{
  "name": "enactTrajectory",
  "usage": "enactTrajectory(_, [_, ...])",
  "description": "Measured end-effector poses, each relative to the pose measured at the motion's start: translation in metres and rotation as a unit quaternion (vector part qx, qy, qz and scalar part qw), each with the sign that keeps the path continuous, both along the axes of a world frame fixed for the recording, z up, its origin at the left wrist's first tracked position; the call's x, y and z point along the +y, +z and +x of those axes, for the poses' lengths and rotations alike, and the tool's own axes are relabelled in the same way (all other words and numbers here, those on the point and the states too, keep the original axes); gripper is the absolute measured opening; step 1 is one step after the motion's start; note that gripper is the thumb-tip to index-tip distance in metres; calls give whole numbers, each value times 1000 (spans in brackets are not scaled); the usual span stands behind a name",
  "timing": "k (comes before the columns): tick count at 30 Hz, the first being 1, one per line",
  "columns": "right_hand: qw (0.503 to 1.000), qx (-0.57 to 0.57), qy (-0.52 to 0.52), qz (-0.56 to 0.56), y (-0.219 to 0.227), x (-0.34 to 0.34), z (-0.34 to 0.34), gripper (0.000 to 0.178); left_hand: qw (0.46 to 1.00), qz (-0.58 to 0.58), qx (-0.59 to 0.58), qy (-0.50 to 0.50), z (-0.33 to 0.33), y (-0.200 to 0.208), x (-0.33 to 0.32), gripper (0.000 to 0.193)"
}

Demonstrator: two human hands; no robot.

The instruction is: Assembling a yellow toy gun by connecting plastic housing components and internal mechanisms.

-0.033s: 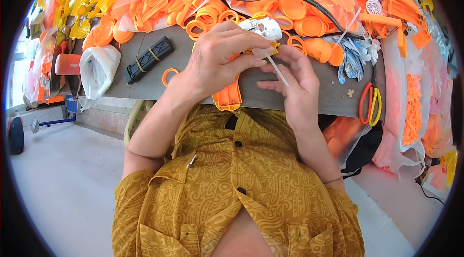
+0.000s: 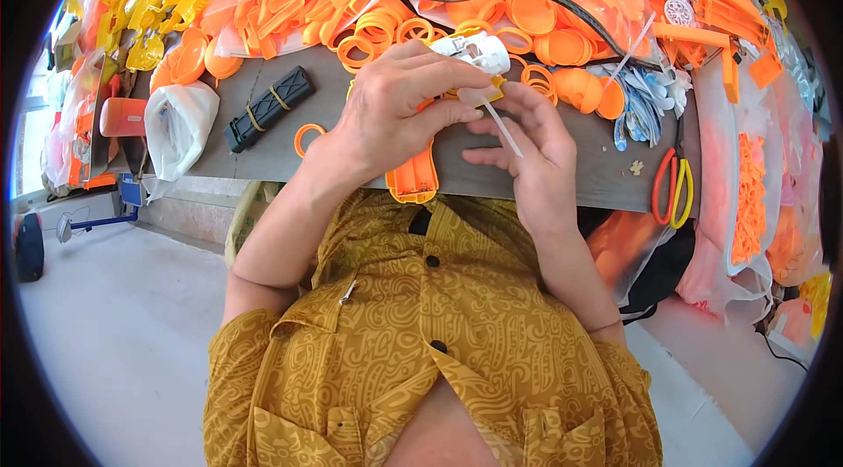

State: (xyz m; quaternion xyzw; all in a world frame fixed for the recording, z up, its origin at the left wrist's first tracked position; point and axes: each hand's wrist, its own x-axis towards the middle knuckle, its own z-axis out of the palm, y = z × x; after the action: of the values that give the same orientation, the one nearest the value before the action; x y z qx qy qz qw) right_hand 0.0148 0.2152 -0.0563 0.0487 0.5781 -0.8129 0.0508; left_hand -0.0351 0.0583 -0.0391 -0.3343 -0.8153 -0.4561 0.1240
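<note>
My left hand (image 2: 399, 103) is closed over a plastic toy gun, whose ribbed orange handle (image 2: 413, 177) sticks out below the palm. A white cylinder-shaped part (image 2: 474, 51) and a bit of yellow show beyond the fingers. Between left thumb and forefinger sits the wide end of a thin translucent white strip (image 2: 502, 123), its tail slanting down in front of my right hand (image 2: 543, 147). The right fingers are curled, with tips at the toy's yellow edge and the thumb a little apart. Most of the toy's body is hidden by my hands.
Orange rings and caps (image 2: 386, 28) heap along the back, beside bagged orange parts. A dark block with rubber bands (image 2: 270, 109) and a white bag (image 2: 180, 129) lie left. At right are red-and-yellow-handled scissors (image 2: 673, 190), blue-white gloves (image 2: 645, 107) and a bin of small orange pieces (image 2: 749, 195).
My right hand has shifted very slightly up and left, and the strip's tail a touch with it. Otherwise the two frames look alike.
</note>
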Motion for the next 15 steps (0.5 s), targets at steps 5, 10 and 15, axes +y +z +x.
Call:
enactTrajectory(5, [997, -45, 13, -57, 0, -1, 5, 31, 999, -16, -31, 14, 7, 1, -4, 21])
enactTrajectory(10, [992, -39, -3, -118, -3, -6, 13, 31, 999, -42, 24, -9, 7, 0, -7, 21])
enactTrajectory(15, [985, -19, -10, -173, -8, -6, 16, 32, 999, -47, -24, 12, 5, 7, -6, 22])
